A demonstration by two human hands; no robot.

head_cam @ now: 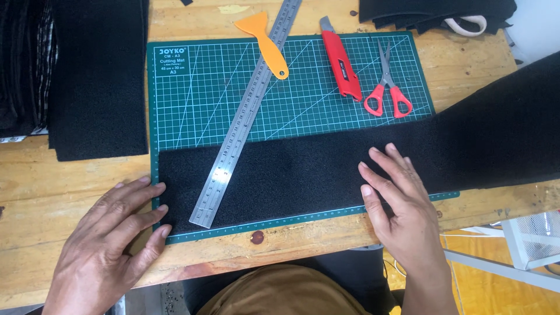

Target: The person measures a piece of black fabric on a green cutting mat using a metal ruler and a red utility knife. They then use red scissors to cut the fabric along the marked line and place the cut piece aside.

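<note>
- Nearest the camera sits the person's lap in brown cloth, just under the edge of the wooden table (pixel 52 192).
- Both hands lie flat with fingers spread, gripping nothing: the left hand (pixel 111 239) rests on the wood at the left edge of the green cutting mat (pixel 192 99), fingertips touching the mat's border and the end of the black foam strip (pixel 291 175); the right hand (pixel 396 198) presses down on the strip itself.
- That strip lies along the near side of the mat, its left end squared to the mat's corner, its right part running off the mat and widening over the table's edge.
- A steel ruler (pixel 245 116) lies slantwise across the mat, its near end resting on the strip.
- To do this smoothing well, I judge the palms should keep even pressure, with the strip's long edge kept along a grid line and its overhanging part kept from dragging it askew.
- Its surface looks coarse, matte and open-pored, deep black, with no crease visible.
- At the far side of the mat lie an orange scraper (pixel 262 41), a red utility knife (pixel 341 61) and red-handled scissors (pixel 388 87).
- More black foam sheets (pixel 99 76) are stacked to the left, beside the mat.
</note>
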